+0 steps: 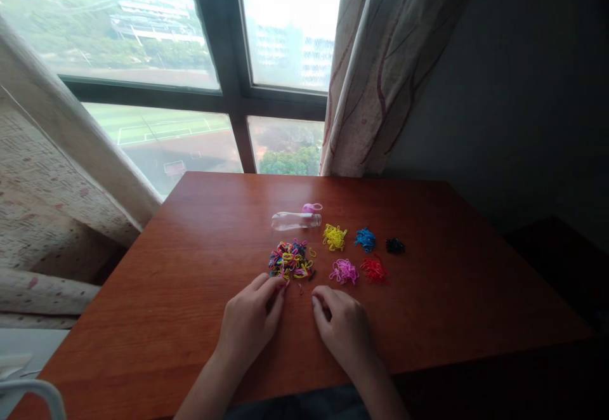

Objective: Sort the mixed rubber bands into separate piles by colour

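My left hand (250, 315) is at the near edge of a mixed heap of small coloured rubber bands (290, 258), its thumb and forefinger pinched on a pink rubber band (287, 284). To the right, my right hand (342, 320) rests over the table with fingers curled and thumb against the forefinger; whatever it may hold is hidden. One loose pinkish band (300, 288) lies between the hands. Sorted by colour, separate piles sit right of the heap: yellow bands (335, 237), blue bands (365, 239), black bands (394, 245), pink bands (344, 271) and red bands (375, 269).
A clear plastic bottle (295, 220) lies on its side behind the heap, with a pink looped piece (312, 207) behind its neck. The brown wooden table (166, 293) stands against a window, flanked by curtains (380, 58). A white curved object (35, 391) is at lower left.
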The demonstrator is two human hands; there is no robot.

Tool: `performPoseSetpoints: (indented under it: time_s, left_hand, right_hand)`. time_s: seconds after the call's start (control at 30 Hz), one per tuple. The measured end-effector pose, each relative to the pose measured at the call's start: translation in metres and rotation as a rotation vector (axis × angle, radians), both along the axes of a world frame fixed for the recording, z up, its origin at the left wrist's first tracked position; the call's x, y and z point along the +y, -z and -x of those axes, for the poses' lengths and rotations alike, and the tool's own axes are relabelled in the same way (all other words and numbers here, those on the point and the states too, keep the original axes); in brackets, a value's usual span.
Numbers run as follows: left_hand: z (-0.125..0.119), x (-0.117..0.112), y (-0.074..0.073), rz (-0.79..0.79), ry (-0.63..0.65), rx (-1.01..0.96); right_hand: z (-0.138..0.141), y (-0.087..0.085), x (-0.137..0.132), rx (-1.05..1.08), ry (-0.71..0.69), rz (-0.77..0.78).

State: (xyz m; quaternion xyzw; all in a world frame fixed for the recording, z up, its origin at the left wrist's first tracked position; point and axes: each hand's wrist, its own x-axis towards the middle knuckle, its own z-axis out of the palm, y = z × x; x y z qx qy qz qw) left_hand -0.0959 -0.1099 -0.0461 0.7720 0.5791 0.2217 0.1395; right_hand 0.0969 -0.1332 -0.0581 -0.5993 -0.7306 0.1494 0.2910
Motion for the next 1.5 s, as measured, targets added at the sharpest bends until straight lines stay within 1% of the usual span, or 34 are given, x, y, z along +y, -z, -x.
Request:
performPoseSetpoints:
  time_s: [0.2, 0.33, 0.37, 0.4, 0.47, 0.57, 0.63, 0.87, 1.0, 1.1, 1.23, 1.37, 1.5]
  left_hand:
    - [-0.002, 0.0, -0.002, 0.001, 0.063, 0.014]
    - [-0.001, -0.001, -0.002, 0.038, 0.178, -0.061]
    - [0.0, -0.001, -0.001, 0.043, 0.19, -0.089]
    - [0.001, -0.001, -0.001, 0.043, 0.185, -0.115]
    - [0.002, -0.001, 0.001, 0.035, 0.133, -0.149]
    - [0.003, 0.001, 0.001, 0.026, 0.058, -0.16]
    - [0.002, 0.001, -0.001, 0.022, 0.033, -0.152]
    - [0.0, 0.001, -0.003, 0.016, 0.02, -0.106]
    - [0.001, 0.001, -0.002, 0.021, 0.021, -0.094]
    - [0.001, 0.0, -0.002, 0.02, 0.04, -0.063]
    - [-0.001, 0.0, -0.001, 0.012, 0.068, 0.016]
    - [-0.002, 0.0, 0.0, 0.013, 0.106, 0.082]
    - [-0.002, 0.0, 0.0, 0.008, 0.109, 0.098]
  right_hand:
    - [0.001, 0.0, 0.0, -0.024, 0.005, 0.006]
    - [0.001, 0.0, -0.001, -0.044, 0.005, 0.003]
    - [0.001, 0.001, 0.0, -0.053, 0.008, 0.004]
    - [0.002, 0.001, 0.001, -0.06, 0.014, 0.007]
    - [0.005, 0.0, 0.002, -0.065, 0.028, 0.015]
    - [0.011, -0.001, 0.005, -0.057, 0.038, 0.028]
    - [0.015, -0.002, 0.006, -0.06, 0.039, 0.031]
    - [0.016, 0.0, 0.005, -0.048, 0.035, -0.002]
    - [0.012, 0.003, 0.002, 0.04, 0.067, -0.016]
    - [0.006, 0.003, -0.002, 0.124, 0.093, 0.0]
    - [-0.011, 0.003, -0.008, 0.183, 0.143, -0.004]
    - [-0.033, 0.002, -0.01, 0.174, 0.222, -0.036]
    - [-0.054, -0.001, -0.006, 0.13, 0.317, -0.084]
